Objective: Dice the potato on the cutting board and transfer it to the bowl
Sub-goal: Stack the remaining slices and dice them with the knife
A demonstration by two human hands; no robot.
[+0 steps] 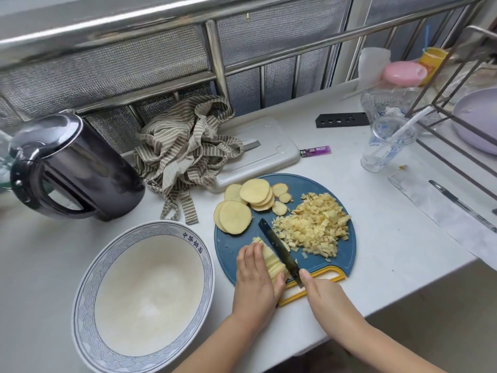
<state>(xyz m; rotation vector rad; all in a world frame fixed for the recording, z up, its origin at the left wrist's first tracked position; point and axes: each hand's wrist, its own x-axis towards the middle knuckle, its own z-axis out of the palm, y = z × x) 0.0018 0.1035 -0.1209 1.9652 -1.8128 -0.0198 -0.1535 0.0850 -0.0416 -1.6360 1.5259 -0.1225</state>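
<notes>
On cutting board (309, 184), left hand (258, 275) curls over potato stack (273, 262); right hand (322, 292) grips knife (279, 251), blade against stack. Diced pile (314, 224) right, round slices (252, 200) behind. Bowl (80, 292) just left of board.

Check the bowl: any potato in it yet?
Empty. The bowl shows a bare white inside; the diced potato lies piled on the cutting board.

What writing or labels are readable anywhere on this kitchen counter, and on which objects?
"中华好面": blue characters on the rim of the large white bowl with a blue wave border.
Purple lighter: label print too small to read.
Clear plastic cup: blue print too blurred to read.
</notes>
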